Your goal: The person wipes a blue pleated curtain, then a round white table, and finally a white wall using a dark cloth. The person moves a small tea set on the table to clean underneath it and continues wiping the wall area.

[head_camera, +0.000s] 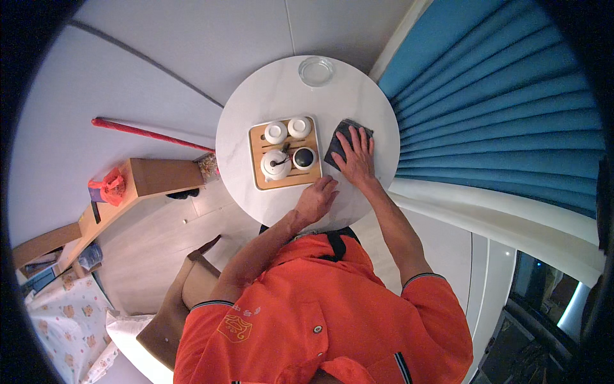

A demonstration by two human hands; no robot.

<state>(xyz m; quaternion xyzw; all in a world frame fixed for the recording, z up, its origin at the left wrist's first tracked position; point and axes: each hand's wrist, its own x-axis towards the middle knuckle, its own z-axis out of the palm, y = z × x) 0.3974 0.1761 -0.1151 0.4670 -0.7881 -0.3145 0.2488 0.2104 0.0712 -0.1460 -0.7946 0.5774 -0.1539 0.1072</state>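
My right hand (357,158) lies flat, fingers spread, on a folded dark cloth (341,139) at the right of a round white table (235,110). Beside the near right corner of a bamboo tea tray (283,184) with a white rim is my left hand (317,198), its fingers curled; whether anything is in them cannot be told. On the tray stand a white teapot (274,169), a white jar with a black top (304,158) and two upturned white cups (276,132), (299,127).
A clear glass ashtray (316,71) sits near the table's far edge. Blue pleated curtains (489,120) hang at the right. To the left are a red pole (153,134), a wooden shelf (163,176) with a red plastic bag (113,187), and a brown chair (168,321).
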